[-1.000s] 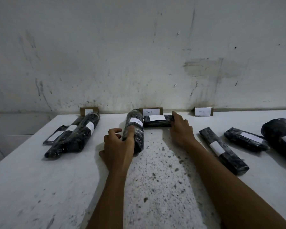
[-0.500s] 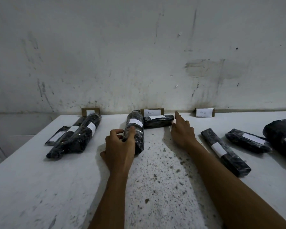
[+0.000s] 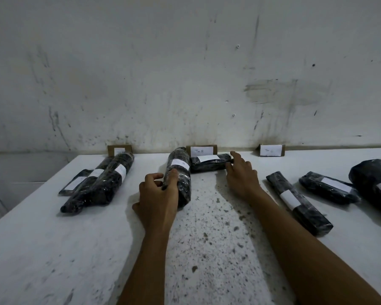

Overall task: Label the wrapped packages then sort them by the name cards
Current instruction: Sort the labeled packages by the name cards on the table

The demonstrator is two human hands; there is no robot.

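Your left hand (image 3: 157,200) with thumb on the long black package (image 3: 178,176), your right hand (image 3: 240,172) fingers straight, touching the small package (image 3: 209,165) below the middle name card (image 3: 201,150), white table (image 3: 53,249).

Left hand (image 3: 156,199) fingers curled; right hand (image 3: 242,175) fingers extended forward.
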